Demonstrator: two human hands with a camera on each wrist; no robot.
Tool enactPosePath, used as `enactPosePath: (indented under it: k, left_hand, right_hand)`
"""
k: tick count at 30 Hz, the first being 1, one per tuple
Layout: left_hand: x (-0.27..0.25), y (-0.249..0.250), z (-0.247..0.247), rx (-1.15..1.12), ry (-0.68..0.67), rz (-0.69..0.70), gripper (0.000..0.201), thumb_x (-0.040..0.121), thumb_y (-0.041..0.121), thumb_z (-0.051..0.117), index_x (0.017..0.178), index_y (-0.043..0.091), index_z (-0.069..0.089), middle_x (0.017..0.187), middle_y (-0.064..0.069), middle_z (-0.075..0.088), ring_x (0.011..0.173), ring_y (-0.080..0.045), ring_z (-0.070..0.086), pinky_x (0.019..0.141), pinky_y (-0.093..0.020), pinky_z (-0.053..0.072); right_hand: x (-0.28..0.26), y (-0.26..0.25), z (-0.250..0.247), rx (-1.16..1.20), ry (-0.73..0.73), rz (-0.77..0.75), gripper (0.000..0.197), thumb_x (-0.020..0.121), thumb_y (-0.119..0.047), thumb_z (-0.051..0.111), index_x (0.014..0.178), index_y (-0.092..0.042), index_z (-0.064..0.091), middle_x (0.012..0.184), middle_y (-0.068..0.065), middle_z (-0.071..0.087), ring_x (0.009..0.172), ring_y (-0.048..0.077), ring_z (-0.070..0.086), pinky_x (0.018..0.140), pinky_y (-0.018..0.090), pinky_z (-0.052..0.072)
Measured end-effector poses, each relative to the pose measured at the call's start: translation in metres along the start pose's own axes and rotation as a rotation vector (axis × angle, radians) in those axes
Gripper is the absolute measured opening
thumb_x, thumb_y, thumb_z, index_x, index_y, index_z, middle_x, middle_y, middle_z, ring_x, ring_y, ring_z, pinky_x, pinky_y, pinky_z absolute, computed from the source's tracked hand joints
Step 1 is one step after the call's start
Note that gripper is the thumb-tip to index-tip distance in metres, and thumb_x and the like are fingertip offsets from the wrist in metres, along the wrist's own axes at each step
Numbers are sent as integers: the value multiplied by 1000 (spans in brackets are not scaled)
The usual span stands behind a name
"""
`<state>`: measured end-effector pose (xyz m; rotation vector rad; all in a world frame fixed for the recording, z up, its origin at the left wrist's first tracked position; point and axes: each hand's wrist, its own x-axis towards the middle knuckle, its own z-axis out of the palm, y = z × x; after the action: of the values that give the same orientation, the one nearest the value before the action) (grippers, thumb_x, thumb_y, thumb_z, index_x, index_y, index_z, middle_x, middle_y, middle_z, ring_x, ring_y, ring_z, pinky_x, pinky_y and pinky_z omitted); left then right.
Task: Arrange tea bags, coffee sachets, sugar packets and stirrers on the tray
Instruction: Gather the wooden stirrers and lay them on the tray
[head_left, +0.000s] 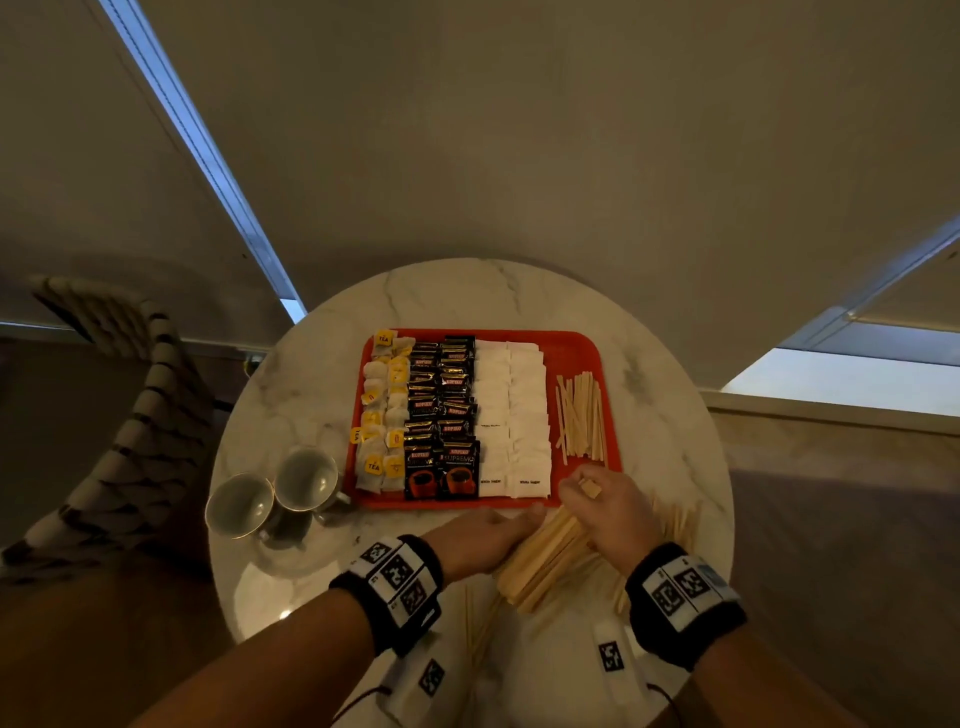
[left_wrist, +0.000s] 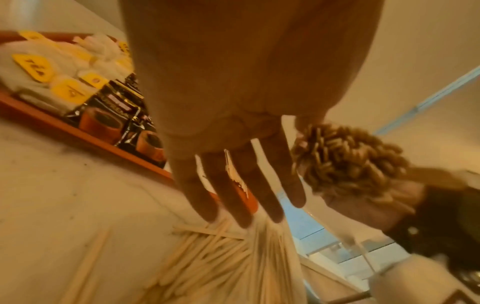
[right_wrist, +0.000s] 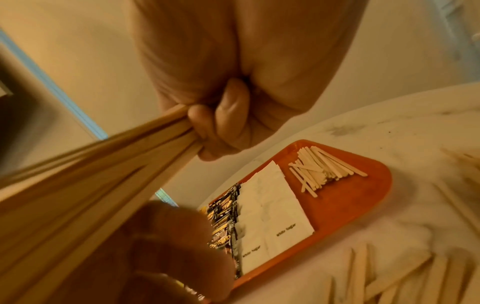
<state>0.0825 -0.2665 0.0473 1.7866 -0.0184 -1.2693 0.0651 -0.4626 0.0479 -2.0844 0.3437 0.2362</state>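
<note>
While the right hand (head_left: 602, 512) curled its fingers (right_wrist: 221, 121) tightly around a thick bundle of pale wooden stirrers (head_left: 545, 558) above the round marble bench (head_left: 291, 415), the left hand (head_left: 480, 540) lay beside that bundle, fingers (left_wrist: 233, 185) straight, near the red plastic tray (head_left: 576, 353).

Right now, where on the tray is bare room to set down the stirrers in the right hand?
Bare red tray shows beyond the stirrer pile at the far right corner, and a smaller patch between that pile and the near rim. Tea bags, coffee sachets and sugar packets crowd the rest.
</note>
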Motion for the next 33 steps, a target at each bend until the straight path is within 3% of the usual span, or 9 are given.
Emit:
enactPosePath:
  k: [3,5,10,13,15,18,24,28,33]
  left_hand:
    - [10,7,18,-390,-297,102,65,98,62,51,131,7,59,112,-13,73,96,-26,72,83,-34,60]
    - [18,14,28,-551,-333,162,49,98,40,63,127,2,53,92,-10,68,74,-20,67,67,-29,59]
    - [63,35,38,-377,121,203,22,101,29,60,106,9,52,76,-1,56,54,-12,51,51,-29,45]
    - [96,53,42,-73,524,153,26,103,37,53,111,12,48,86,-4,62,66,-16,58,57,-29,46]
    - [116,66,46,86,641,123,20,105,30,48,114,12,45,93,-6,63,75,-22,60,64,-31,46]
    - [145,83,51,155,583,116,21,103,22,48,119,9,44,107,-14,66,89,-30,66,75,-37,52]
    - [171,104,41,77,439,92,53,97,35,52,141,9,40,133,-16,55,118,-32,57,104,-47,47]
    - [182,107,29,41,470,77,55,93,33,46,143,12,39,130,-14,58,116,-33,59,103,-50,49]
    - [203,98,33,355,633,-76,36,102,27,41,134,14,51,123,-8,54,110,-30,57,81,-30,46]
  right_hand:
    - [10,-1,-7,-40,-94,-34,17,91,-24,67,75,-20,67,72,-2,67,68,9,61,66,30,49]
    - [22,0,-14,-51,-110,-32,14,93,-29,67,80,-22,65,77,-1,68,74,15,64,68,32,49]
    - [50,14,-30,114,-16,121,44,86,-51,73,116,-27,52,101,-7,65,76,9,67,50,14,49]
    - [67,33,-32,90,-41,170,58,82,-63,69,119,-20,60,104,-4,70,75,12,68,58,21,55]
    - [78,45,-32,16,-88,146,53,85,-68,62,115,-24,69,100,-6,73,80,11,70,72,29,60]
    - [99,54,-39,-31,-87,132,44,93,-60,58,109,-23,74,103,-5,74,93,14,68,86,33,57]
    - [147,61,-55,-20,-175,157,28,99,-39,60,92,-15,73,89,3,73,84,20,69,78,34,57]
    - [173,58,-61,-41,-218,133,25,100,-32,61,85,-15,71,81,3,72,74,20,67,58,21,47]
    - [195,60,-53,-210,-224,159,29,94,-32,69,109,-8,70,101,9,73,88,24,68,77,33,56]
